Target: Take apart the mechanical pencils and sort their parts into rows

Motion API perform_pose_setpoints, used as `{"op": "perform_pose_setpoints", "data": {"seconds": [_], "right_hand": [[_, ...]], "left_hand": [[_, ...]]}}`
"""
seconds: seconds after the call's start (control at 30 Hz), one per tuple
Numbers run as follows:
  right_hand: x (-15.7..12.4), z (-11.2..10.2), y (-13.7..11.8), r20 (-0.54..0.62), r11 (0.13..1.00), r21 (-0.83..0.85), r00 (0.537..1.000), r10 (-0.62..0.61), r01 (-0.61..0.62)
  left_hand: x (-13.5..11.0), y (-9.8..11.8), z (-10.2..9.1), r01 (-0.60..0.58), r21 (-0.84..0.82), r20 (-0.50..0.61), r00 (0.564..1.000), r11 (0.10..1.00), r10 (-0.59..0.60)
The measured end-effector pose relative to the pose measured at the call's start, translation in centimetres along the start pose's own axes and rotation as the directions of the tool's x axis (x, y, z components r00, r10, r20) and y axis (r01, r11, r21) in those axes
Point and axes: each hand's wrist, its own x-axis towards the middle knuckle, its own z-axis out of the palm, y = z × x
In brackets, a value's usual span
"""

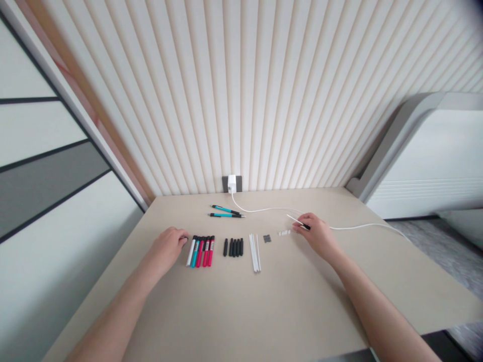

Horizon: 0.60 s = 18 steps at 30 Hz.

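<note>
My left hand (168,245) rests on the table with its fingers curled, its fingertips touching the left end of a row of pen barrels (201,250) in white, teal, red and black. My right hand (317,233) is closed in a pinch on a thin white refill (295,219) with a dark tip. Just left of that hand lie small white parts (284,232). Between the hands lie several black grips (233,247), a few white refills (254,252) and small dark springs (267,238).
Two assembled teal and black pens (227,212) lie farther back. A white charger (231,183) sits in a wall socket, its cable (354,226) running right across the beige table (264,301) behind my right hand. A slatted wall stands behind.
</note>
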Motion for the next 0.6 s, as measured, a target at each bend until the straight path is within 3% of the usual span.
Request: {"op": "perform_pose_setpoints", "data": {"seconds": [0.3, 0.6], "right_hand": [[-0.12, -0.08, -0.16, 0.112, 0.991, -0.112, 0.992, -0.060, 0.073], [-0.04, 0.13, 0.12, 0.141, 0.984, -0.156, 0.988, -0.069, 0.091]], "left_hand": [[0.16, 0.28, -0.02, 0.013, 0.005, -0.002, 1.000, 1.000, -0.013], [0.21, 0.03, 0.29, 0.011, -0.023, -0.018, 1.000, 1.000, -0.011]]}}
